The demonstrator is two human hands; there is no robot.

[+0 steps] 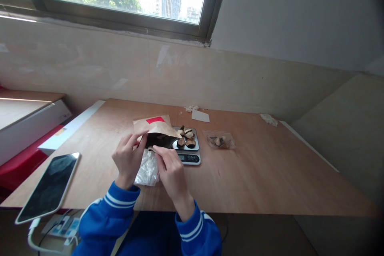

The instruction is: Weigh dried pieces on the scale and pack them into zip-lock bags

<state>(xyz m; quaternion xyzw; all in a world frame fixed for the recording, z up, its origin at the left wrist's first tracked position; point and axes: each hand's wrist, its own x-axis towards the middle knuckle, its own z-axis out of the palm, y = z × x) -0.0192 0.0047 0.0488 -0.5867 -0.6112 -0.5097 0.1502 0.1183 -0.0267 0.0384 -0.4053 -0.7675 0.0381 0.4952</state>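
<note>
A brown paper bag [138, 123] with a red label lies towards me with its dark mouth spread apart. My left hand [127, 156] pinches the left side of that mouth. At its near edge, the fingers of my right hand [173, 170] are closed on the bag too. Just right of the bag, a digital kitchen scale [195, 156] carries several brown-and-pale dried mushrooms [189, 134]. The bag overlaps the scale's left part. Beneath my hands lies a clear plastic bag [147, 170]; its contents, if any, I cannot make out.
Right of the scale sits a small clear packet [220, 140] with pale and dark pieces inside. A white card [200, 116] and white scraps [192, 108] lie near the wall. A tablet [49, 188] with a charging cable overhangs the table's [255, 180] front left edge.
</note>
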